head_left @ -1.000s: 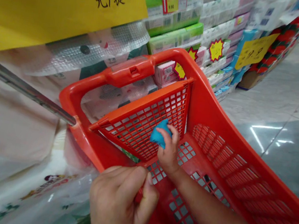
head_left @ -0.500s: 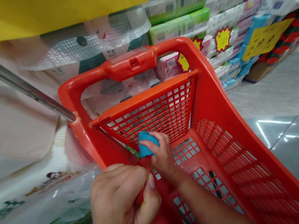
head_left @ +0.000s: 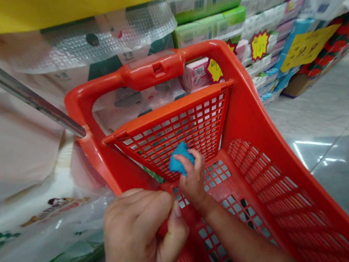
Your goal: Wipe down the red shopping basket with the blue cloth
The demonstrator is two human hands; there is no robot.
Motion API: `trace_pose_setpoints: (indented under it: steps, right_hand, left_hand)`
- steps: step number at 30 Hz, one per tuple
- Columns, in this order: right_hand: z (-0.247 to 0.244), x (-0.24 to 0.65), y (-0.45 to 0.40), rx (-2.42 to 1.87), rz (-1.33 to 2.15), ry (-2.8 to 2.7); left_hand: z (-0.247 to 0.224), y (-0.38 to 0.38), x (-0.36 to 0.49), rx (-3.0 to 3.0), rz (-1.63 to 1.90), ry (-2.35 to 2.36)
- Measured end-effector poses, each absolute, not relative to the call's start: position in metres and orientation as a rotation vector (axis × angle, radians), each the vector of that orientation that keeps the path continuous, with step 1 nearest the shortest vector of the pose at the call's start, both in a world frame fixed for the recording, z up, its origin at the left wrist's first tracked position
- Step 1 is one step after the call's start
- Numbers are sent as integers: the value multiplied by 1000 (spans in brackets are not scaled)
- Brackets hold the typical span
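A red plastic shopping cart [head_left: 248, 94] fills the middle of the view, its handle at the upper left of it. My left hand [head_left: 144, 236] is closed round the cart's near side rim at the bottom centre. Inside the basket, my right hand [head_left: 194, 175] grips a blue cloth [head_left: 181, 158], which lies against the orange-red grid panel [head_left: 175, 124] under the handle. The right forearm reaches in from the lower right, above the slotted cart floor.
Stacked tissue packs [head_left: 209, 27] with yellow price signs [head_left: 308, 48] stand behind the cart. Plastic-wrapped bags [head_left: 50, 217] lie at the left, under a metal pole [head_left: 29, 94]. Grey floor tiles [head_left: 344, 112] show at the right.
My right hand has moved the blue cloth a little up and to the right along the grid panel. My left hand keeps its hold on the rim. The view has shifted slightly.
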State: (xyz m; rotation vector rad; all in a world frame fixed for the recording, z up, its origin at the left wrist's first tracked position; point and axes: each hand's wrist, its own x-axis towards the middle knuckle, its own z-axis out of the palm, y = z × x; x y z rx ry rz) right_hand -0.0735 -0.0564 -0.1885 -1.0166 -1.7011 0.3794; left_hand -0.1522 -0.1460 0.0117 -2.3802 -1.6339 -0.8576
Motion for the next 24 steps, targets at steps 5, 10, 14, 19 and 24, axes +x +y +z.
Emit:
trace_pose_setpoints:
  steps: [5,10,14,19,24]
  right_hand:
    - [-198,-67,-54,-771,382,-1977]
    - [-205,-57,-46,-1122,369,-1554]
    - [-212,-67,-62,-899,420,-1922]
    - [-221,-48,-48,-1179,392,-1635]
    - [-222,-54,-59,-1168,416,-1729]
  left_hand:
    - [14,-146,-152,-2382,-879,-1610]
    - [13,-147,-153,-2396,-865,-1605]
    - [13,-146,-153,-2398,-823,-1604]
    - [14,-148,-154,-2415,-854,-1582]
    - [13,-146,-155,-2401,-806,-1572]
